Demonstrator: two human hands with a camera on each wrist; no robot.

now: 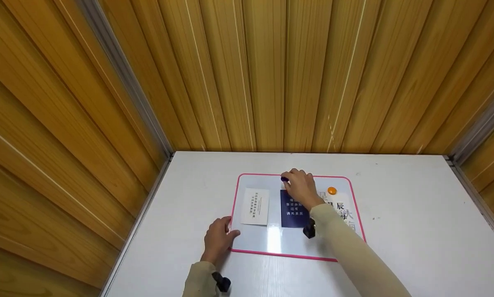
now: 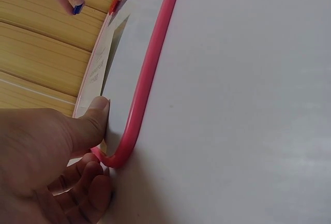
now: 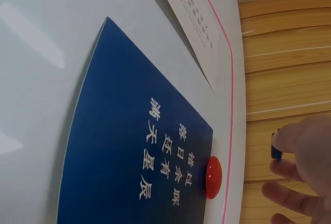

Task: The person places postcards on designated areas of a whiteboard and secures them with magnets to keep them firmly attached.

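A whiteboard with a pink rim lies on the table. My left hand grips its near left corner, thumb on top and fingers curled at the rim in the left wrist view. Above the far edge, my right hand pinches a small blue magnet between thumb and finger. Below that hand is a dark blue card with white characters, a round red magnet at its top edge. To the left is a white card with printed text. My right forearm partly hides a third, pale card.
An orange magnet sits near the top of the pale card. The white table extends around the board. Wood-patterned panels rise behind the table and along its sides.
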